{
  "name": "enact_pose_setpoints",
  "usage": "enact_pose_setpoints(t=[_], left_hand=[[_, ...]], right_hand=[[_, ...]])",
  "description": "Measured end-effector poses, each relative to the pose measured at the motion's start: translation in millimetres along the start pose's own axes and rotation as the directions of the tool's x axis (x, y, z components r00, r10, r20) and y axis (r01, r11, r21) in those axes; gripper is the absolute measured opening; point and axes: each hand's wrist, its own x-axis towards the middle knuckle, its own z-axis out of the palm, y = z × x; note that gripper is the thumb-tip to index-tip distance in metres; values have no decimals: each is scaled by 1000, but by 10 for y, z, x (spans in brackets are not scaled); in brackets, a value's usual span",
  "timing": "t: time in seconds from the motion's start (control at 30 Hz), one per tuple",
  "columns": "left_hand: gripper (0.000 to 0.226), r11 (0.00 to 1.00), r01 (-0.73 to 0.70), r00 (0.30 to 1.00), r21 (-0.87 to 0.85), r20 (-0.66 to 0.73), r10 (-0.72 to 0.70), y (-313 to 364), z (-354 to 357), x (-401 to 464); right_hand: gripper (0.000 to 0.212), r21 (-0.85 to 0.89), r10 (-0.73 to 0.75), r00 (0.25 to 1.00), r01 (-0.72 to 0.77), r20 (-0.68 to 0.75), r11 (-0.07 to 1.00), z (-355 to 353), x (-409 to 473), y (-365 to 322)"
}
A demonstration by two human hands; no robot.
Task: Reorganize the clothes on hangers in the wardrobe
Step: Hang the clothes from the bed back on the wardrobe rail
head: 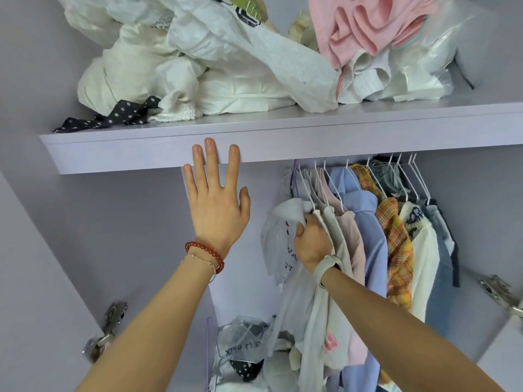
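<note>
1. A lilac wardrobe shelf [283, 137] is seen across the upper half of the frame; on it are piled crumpled white plastic bags [226, 52] stuffed with white fabric, a clear bag holding a pink garment [368, 26] at upper right, and a black ribbon with white dots [113, 114] at the left edge.
2. Below the shelf, right of centre, garments are hung close together on thin white wire hangers [410, 176]: a white printed T-shirt [278, 250], a cream top [336, 250], a pale pink top [353, 244], a light blue shirt [373, 236], an orange-yellow plaid shirt [396, 244], a white knit with a dark pattern [418, 236] and blue denim [441, 250].
3. At bottom centre, a clear plastic bag [243, 343] is seen with dark printed characters that cannot be read with certainty.
4. Dark letters are printed on the T-shirt, only partly legible; a small pink patch [331, 342] is seen low on the cream top.
5. The left hand [218, 205] is held flat with fingers straight, fingertips against the shelf's front edge; a red bead bracelet [206, 251] and a thin chain are worn at the wrist.
6. The right hand [311, 239] is closed around the T-shirt's shoulder fabric; a pale wristband [325, 268] is worn.
7. Metal door hinges [107, 332] are visible at lower left and lower right.
</note>
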Motion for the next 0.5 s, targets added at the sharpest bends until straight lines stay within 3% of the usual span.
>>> enact_pose_setpoints(t=[0.2,0.3,0.4,0.5], left_hand=[[80,999,40,999,-26,26,-39,57,-45,-8],[75,985,111,993,-130,51,-105,207,-35,-168],[65,951,112,985,-287,155,-69,511,61,-620],[60,909,80,929,-409,362,81,941,190,-1270]], right_hand=[[43,15,-233,969,235,-83,972,-289,-283,80],[43,-38,-322,936,320,-138,947,-593,-477,184],[41,-128,-324,925,303,-198,944,-842,-807,462],[40,-181,-209,952,170,-224,969,-974,-1337,919]])
